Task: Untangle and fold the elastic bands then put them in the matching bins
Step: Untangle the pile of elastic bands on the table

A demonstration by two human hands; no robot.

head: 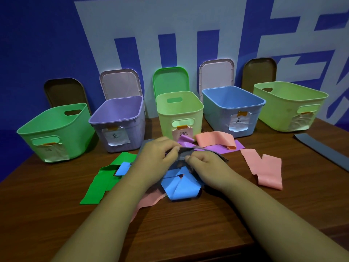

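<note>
Head view: taped paper label (239, 120) "蓝" on blue bin (215, 118)

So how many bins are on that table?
5, in one row: green bin far left, purple bin next, yellow-green bin in the middle, blue bin right of it, pale green bin far right. None seems hidden.

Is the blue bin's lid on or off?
Off. The blue bin stands open-topped, and a pale lid stands propped upright behind it.
</note>
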